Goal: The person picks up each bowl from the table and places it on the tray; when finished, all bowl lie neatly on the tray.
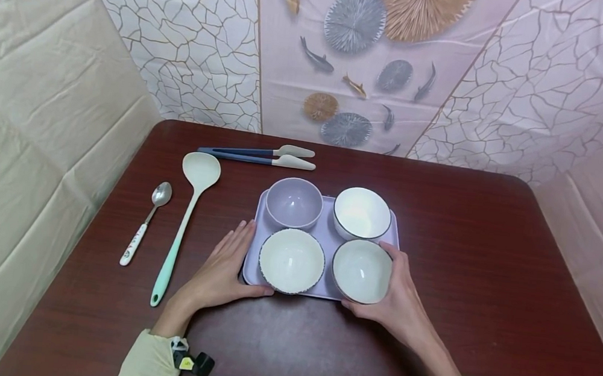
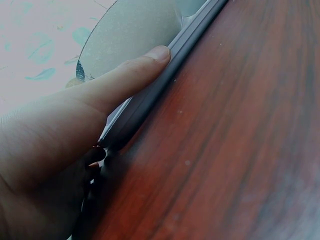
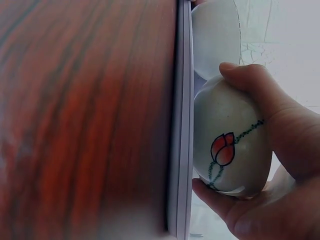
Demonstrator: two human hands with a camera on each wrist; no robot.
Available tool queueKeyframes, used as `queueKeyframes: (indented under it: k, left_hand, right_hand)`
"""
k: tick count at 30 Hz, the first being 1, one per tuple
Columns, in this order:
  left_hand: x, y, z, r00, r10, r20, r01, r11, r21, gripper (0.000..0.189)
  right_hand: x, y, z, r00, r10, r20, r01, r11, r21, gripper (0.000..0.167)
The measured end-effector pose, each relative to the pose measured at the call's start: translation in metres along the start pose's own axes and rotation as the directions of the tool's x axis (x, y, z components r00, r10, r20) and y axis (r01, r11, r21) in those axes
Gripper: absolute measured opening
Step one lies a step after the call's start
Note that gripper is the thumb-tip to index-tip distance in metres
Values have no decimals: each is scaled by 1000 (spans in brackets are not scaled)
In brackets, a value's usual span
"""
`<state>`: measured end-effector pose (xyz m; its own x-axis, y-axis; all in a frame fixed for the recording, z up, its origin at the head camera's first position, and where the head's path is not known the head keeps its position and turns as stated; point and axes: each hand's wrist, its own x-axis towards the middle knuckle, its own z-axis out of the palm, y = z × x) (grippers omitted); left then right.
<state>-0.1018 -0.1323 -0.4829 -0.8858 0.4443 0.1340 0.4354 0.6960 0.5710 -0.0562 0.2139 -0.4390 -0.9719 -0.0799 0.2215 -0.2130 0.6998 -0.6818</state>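
Observation:
On the table lies a lilac tray (image 1: 326,222) bearing several bowls. A white bowl (image 1: 361,271) at its front right, painted with a red bud and green stem, is gripped by my right hand (image 1: 405,298), thumb at the front and fingers on the far right side. My left hand (image 1: 222,274) rests against the tray's left edge with fingers extended, and its thumb lies along the front edge beside the front-left white bowl (image 1: 291,261). Behind these stand a lilac bowl (image 1: 294,204) at left and another white bowl (image 1: 362,212) at right.
Left of the tray lie a ladle (image 1: 184,225) with a mint handle and a metal spoon (image 1: 146,224) with a white patterned handle. Blue-handled tongs (image 1: 255,155) lie near the far edge of the dark wooden table (image 1: 479,271). Fabric hangs around the back and sides.

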Motion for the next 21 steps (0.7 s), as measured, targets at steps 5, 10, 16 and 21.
queueKeyframes:
  k: [5,10,16,21]
  left_hand:
    - [0,1,0,1000,1,1,-1,1000,-5,130]
    - [1,1,0,1000,2,4,-2,1000,-8,130]
    - [0,1,0,1000,-1,7,1,1000,-6,130]
    - [0,1,1,1000,1,6,-1,1000,-10,130]
  right_hand:
    - [0,1,0,1000,5,11,-5,1000,-4,125]
    - [-1,1,0,1000,18,25,-18,1000,5,126]
    - [0,2,0,999,23,45,-24,1000,20,127]
    - [-1,0,-3,997,31,73,-34,999,34,132]
